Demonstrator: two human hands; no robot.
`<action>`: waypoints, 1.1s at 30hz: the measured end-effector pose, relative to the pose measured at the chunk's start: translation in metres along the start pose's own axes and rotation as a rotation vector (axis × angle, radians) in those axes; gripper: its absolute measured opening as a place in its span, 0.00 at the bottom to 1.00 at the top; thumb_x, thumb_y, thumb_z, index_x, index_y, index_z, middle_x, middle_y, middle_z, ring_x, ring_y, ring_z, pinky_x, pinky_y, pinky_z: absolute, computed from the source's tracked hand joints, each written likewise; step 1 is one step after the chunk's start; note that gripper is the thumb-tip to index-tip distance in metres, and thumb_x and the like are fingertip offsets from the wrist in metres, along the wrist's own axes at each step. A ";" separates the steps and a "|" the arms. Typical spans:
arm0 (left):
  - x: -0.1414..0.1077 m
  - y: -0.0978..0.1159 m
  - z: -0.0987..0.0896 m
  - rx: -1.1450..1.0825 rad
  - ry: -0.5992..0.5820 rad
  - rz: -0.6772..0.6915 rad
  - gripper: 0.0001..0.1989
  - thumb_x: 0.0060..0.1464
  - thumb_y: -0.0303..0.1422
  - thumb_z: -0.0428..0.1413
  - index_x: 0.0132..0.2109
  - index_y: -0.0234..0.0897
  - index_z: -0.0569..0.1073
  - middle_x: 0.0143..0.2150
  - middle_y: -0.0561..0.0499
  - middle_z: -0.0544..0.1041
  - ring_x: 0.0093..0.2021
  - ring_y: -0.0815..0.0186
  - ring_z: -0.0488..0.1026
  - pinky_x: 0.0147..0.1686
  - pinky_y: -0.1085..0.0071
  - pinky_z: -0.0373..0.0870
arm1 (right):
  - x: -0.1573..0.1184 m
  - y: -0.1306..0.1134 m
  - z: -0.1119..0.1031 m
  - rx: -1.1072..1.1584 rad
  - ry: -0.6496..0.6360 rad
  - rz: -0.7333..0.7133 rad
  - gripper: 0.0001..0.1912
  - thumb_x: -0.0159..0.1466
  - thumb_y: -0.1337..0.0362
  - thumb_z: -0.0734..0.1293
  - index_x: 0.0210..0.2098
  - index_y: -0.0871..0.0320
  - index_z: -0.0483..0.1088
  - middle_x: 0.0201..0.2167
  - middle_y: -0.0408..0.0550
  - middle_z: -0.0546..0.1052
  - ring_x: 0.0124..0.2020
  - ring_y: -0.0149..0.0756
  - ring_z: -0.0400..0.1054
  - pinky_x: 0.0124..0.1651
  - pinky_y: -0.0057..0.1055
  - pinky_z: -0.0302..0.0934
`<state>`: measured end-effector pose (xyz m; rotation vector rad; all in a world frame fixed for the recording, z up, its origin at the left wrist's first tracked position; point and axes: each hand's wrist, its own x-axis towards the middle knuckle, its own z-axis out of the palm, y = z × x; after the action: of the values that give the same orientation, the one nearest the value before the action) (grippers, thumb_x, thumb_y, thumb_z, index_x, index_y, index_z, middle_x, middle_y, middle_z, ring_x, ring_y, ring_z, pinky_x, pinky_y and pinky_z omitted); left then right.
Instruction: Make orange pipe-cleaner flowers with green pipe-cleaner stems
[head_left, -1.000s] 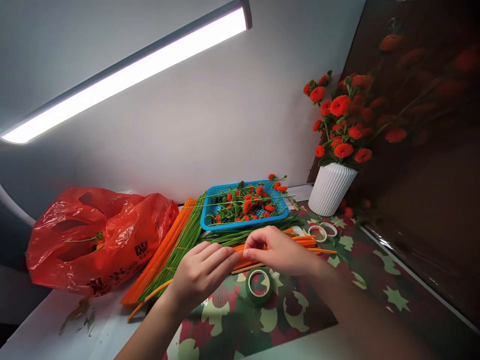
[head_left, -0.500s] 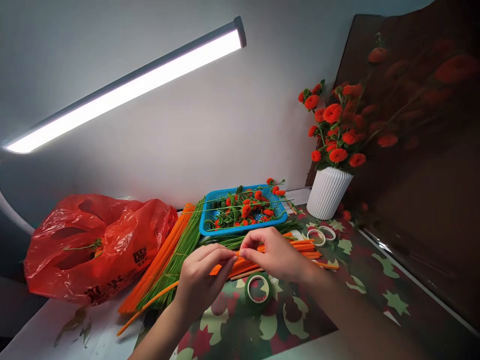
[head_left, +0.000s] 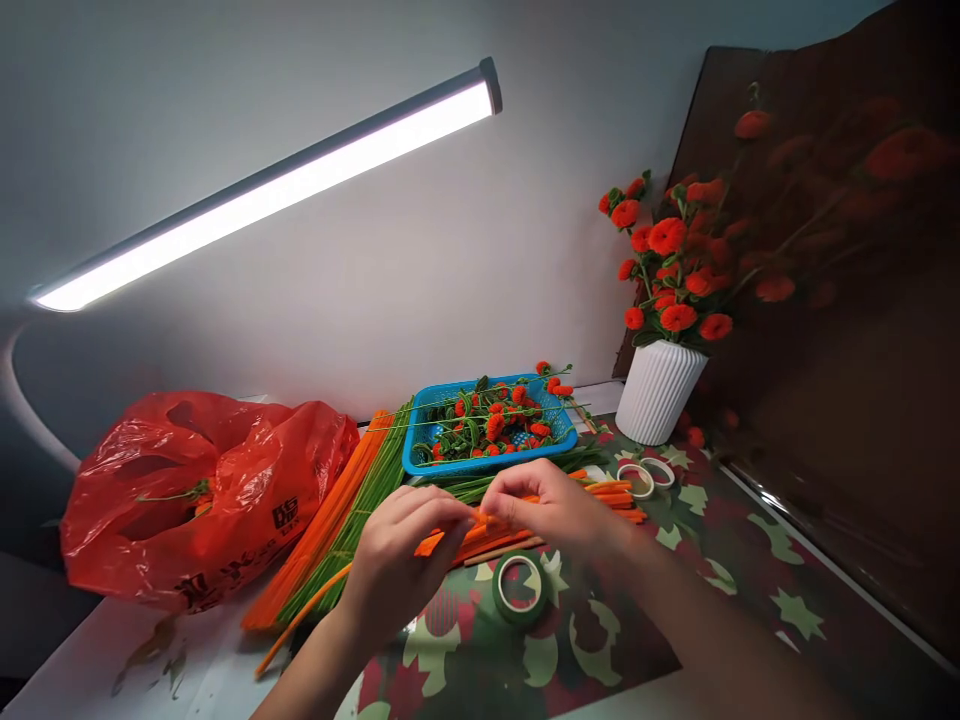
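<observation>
My left hand is closed in a pinch on an orange pipe cleaner. One length of it runs out past the wrist toward the lower left. Fingertips of my right hand pinch the same stem close to the left fingertips, with the pinched section mostly hidden. Under and behind the hands lie cut orange pipe cleaners. Just below, on the patterned mat, stands a roll of green tape. Long orange stems and green stems lie in bundles left of the hands.
A blue basket of small orange flowers with green stems sits behind the hands. At left is a red plastic bag. A white vase of orange flowers and two pale tape rolls are at right. A lamp hangs above.
The view has shifted slightly, so the surroundings sit a little lower and to the right. Both hands keep their pinch on the pipe cleaner, with only small finger movement.
</observation>
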<state>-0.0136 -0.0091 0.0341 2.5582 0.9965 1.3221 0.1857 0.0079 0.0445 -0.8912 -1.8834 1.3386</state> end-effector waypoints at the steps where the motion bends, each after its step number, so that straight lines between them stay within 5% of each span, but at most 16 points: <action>1: -0.001 0.000 -0.002 0.061 0.013 0.114 0.03 0.55 0.25 0.55 0.35 0.37 0.73 0.29 0.52 0.77 0.29 0.70 0.71 0.31 0.72 0.66 | 0.000 -0.001 -0.004 0.100 -0.083 0.065 0.15 0.63 0.54 0.64 0.30 0.61 0.72 0.26 0.45 0.73 0.27 0.29 0.63 0.31 0.26 0.56; 6: -0.003 -0.003 -0.007 0.248 -0.031 0.387 0.06 0.58 0.24 0.52 0.41 0.35 0.72 0.32 0.50 0.78 0.29 0.69 0.71 0.31 0.70 0.63 | 0.001 0.002 -0.014 0.228 -0.315 0.155 0.15 0.59 0.55 0.68 0.30 0.63 0.73 0.22 0.40 0.70 0.22 0.23 0.57 0.25 0.22 0.50; 17: 0.001 0.001 -0.010 0.320 -0.103 0.455 0.06 0.58 0.22 0.51 0.40 0.35 0.72 0.30 0.51 0.77 0.28 0.68 0.70 0.30 0.69 0.60 | 0.000 0.007 -0.010 0.228 -0.260 0.210 0.13 0.53 0.58 0.72 0.29 0.63 0.73 0.25 0.42 0.71 0.26 0.25 0.61 0.28 0.22 0.55; 25: 0.002 0.005 -0.004 0.229 -0.169 0.136 0.08 0.61 0.28 0.49 0.35 0.39 0.71 0.28 0.56 0.76 0.25 0.71 0.69 0.30 0.70 0.59 | -0.001 0.002 -0.003 -0.084 -0.096 0.140 0.07 0.57 0.62 0.68 0.30 0.61 0.72 0.23 0.40 0.70 0.24 0.26 0.59 0.25 0.23 0.51; 33: -0.001 0.004 -0.001 0.179 -0.198 -0.138 0.08 0.59 0.31 0.51 0.32 0.39 0.71 0.27 0.56 0.76 0.26 0.69 0.70 0.28 0.72 0.62 | -0.007 -0.004 0.013 -0.772 0.180 -0.222 0.06 0.61 0.70 0.63 0.27 0.59 0.67 0.27 0.41 0.73 0.31 0.29 0.61 0.41 0.34 0.45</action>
<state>-0.0125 -0.0135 0.0353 2.6252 1.2754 0.9637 0.1780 -0.0054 0.0439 -1.0702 -2.2912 0.3568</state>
